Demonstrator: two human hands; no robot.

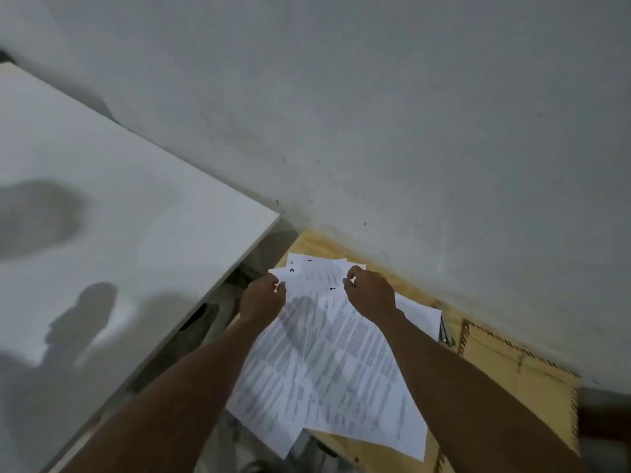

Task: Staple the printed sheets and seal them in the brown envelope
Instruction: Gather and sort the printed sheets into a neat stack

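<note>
Head view shows us both our bare arms reaching forward over a spread of printed sheets (327, 363) lying fanned and overlapping on a pale wooden table (317, 245) set against a white wall (375, 97). Our left hand (261, 300) has its grip pinched on the far left edge of the sheets, and our right hand (370, 295) has its grip curled and pinched on the far top edge of the upper sheet. Handwritten numbers mark the sheets' far corners. We see the brown envelope (522, 380), with a striped border, lying flat on the table just right of the sheets. A white board (102, 199) slants across the left.
</note>
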